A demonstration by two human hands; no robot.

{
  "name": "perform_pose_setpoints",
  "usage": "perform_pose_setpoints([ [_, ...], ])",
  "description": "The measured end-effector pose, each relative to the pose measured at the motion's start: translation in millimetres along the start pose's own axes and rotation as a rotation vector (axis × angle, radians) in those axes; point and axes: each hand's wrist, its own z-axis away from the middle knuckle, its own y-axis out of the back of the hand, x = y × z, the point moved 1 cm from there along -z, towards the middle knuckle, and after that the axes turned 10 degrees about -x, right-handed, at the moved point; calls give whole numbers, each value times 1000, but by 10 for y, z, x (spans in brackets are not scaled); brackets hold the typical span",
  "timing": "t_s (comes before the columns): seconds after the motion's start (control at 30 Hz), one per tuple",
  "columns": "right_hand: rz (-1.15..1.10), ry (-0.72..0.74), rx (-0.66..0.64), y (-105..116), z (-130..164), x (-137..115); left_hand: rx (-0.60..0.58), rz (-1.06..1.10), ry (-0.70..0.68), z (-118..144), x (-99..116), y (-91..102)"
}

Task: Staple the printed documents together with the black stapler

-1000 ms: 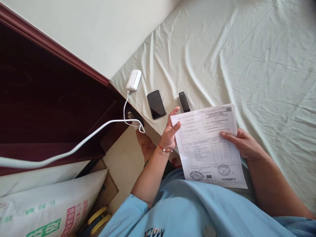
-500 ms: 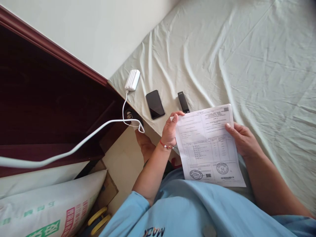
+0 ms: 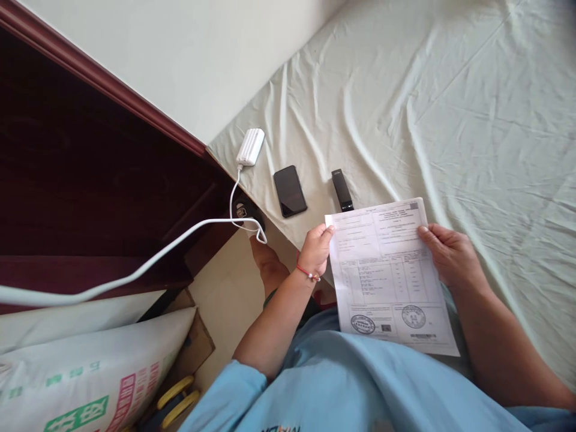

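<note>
Printed sheet point(image 3: 389, 276) was held over the lap at the near edge of the bed point(image 3: 450, 120), face up. Left hand point(image 3: 317, 249) pinched its far-left corner, fingers curled shut on the edge. Right hand point(image 3: 450, 255) gripped the right edge, thumb on top, other fingers hidden beneath. Print too small to read. Just beyond: a black stick-like device point(image 3: 342, 189), partly behind the sheet, black phone point(image 3: 290, 191), white power bank point(image 3: 251, 146) with cable point(image 3: 135, 275).

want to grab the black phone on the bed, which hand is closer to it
Left. The left hand grips the paper's left edge, just below-right of the black phone. The right hand holds the far edge, farther away.
</note>
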Motion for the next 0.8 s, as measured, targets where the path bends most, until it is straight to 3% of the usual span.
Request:
perform_pose_setpoints([
  [0.17,-81,-131,11,-25,-29,-101,121,98,109,-62,71,-120],
  [0.33,-159,-192,24,-32,-34,-255,162,84,188,-91,127,-211],
  [0.57,-18,-186,60,73,-174,-419,176,5,347,-145,161,-284],
  [0.8,130,-223,42,135,-386,-525,218,-16,365,-190,235,-337],
])
